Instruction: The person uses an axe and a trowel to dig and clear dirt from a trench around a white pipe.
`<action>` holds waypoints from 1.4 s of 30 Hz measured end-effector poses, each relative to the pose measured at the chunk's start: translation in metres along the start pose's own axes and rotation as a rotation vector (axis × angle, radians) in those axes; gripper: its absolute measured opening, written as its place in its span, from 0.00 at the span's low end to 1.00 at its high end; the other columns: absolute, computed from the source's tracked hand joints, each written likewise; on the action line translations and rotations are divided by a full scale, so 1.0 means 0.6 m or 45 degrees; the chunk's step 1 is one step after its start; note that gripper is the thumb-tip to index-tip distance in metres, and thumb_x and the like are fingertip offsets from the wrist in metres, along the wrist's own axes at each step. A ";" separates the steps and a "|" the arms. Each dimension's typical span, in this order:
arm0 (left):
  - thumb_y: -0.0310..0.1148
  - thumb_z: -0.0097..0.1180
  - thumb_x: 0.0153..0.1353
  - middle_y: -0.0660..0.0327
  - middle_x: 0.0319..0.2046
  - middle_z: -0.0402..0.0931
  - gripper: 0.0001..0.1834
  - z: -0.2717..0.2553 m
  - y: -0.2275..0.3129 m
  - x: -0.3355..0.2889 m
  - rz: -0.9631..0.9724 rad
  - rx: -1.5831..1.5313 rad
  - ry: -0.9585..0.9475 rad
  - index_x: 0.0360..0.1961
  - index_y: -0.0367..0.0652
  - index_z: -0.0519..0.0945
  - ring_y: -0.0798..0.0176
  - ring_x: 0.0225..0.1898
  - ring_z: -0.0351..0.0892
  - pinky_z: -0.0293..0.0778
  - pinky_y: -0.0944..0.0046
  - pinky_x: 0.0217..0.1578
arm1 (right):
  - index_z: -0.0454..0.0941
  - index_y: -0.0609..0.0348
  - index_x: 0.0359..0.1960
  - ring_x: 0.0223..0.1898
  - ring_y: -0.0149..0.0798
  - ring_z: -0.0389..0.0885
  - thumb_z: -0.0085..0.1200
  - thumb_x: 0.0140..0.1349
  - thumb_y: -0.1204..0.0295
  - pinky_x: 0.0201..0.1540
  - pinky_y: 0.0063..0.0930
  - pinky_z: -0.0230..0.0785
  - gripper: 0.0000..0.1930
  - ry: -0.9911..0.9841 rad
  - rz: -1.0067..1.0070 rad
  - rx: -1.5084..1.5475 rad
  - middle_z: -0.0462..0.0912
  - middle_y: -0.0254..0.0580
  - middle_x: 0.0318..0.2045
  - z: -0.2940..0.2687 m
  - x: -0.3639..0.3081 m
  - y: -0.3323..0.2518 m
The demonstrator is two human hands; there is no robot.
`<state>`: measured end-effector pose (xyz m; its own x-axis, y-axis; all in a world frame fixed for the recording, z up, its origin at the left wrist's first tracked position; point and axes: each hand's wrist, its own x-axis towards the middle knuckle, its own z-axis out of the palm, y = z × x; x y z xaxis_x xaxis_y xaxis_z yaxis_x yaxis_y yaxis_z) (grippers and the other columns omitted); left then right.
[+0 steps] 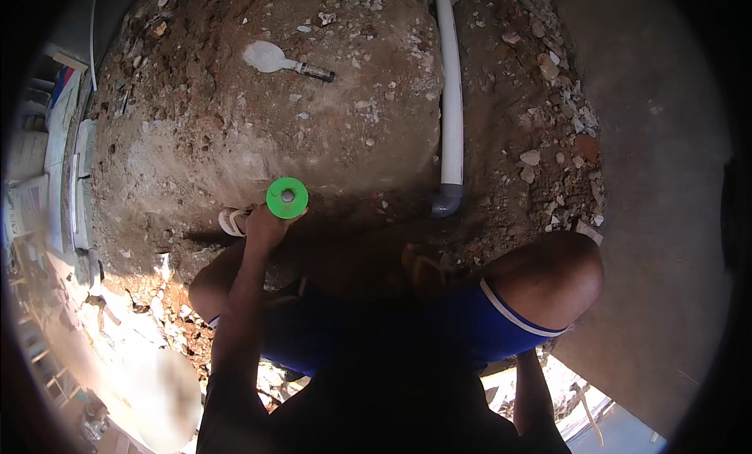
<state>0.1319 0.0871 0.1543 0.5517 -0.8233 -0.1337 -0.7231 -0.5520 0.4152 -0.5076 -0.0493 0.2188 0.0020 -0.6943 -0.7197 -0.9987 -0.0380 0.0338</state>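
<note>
My left hand [266, 227] is closed around a tool below a round green guard [279, 206] with a metal head in its middle. It looks like a chisel with a hand guard, seen end-on; its lower part is hidden. My right arm [533, 391] reaches down beside my right thigh, and the hand itself is hidden. A trowel [266, 56] with a pale blade and a dark handle lies on the dirt ahead of my left hand.
A white pipe [450, 94] with a grey elbow [447, 201] lies in a trench at right of centre. Rubble [540, 156] lines its right side, beside a smooth grey floor [658, 180]. A sandalled foot [233, 221] is next to my left hand.
</note>
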 end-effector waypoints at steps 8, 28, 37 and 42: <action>0.69 0.55 0.53 0.45 0.25 0.80 0.37 -0.088 0.031 -0.001 -0.053 -0.054 0.028 0.30 0.38 0.83 0.40 0.32 0.81 0.75 0.45 0.34 | 0.78 0.61 0.47 0.46 0.49 0.84 0.52 0.61 0.55 0.45 0.47 0.75 0.22 0.037 0.176 -0.103 0.84 0.54 0.41 0.128 -0.082 0.024; 0.59 0.69 0.48 0.52 0.41 0.82 0.32 -0.082 0.041 0.017 -0.316 -0.208 0.256 0.42 0.43 0.82 0.47 0.44 0.82 0.77 0.53 0.44 | 0.81 0.57 0.48 0.47 0.49 0.84 0.41 0.64 0.44 0.48 0.49 0.75 0.30 0.081 0.168 -0.269 0.84 0.56 0.44 0.111 -0.045 -0.001; 0.45 0.67 0.57 0.56 0.36 0.81 0.21 0.051 0.074 0.057 0.006 -0.920 0.245 0.41 0.40 0.78 0.57 0.40 0.80 0.75 0.60 0.46 | 0.43 0.24 0.73 0.37 0.53 0.85 0.47 0.66 0.65 0.40 0.49 0.77 0.37 -0.037 -0.217 -0.683 0.80 0.58 0.47 0.095 -0.036 0.022; 0.39 0.64 0.61 0.66 0.38 0.75 0.15 0.072 0.125 0.049 -0.668 -1.785 0.117 0.42 0.44 0.75 0.66 0.43 0.76 0.77 0.61 0.45 | 0.81 0.66 0.45 0.26 0.45 0.83 0.55 0.62 0.58 0.32 0.38 0.74 0.21 -0.502 0.228 0.103 0.83 0.50 0.22 0.065 0.039 0.087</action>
<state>0.0762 0.0158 0.1428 0.6769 -0.5369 -0.5036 0.5053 -0.1586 0.8482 -0.5615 -0.0395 0.1765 -0.1752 -0.3566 -0.9177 -0.9823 0.1253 0.1389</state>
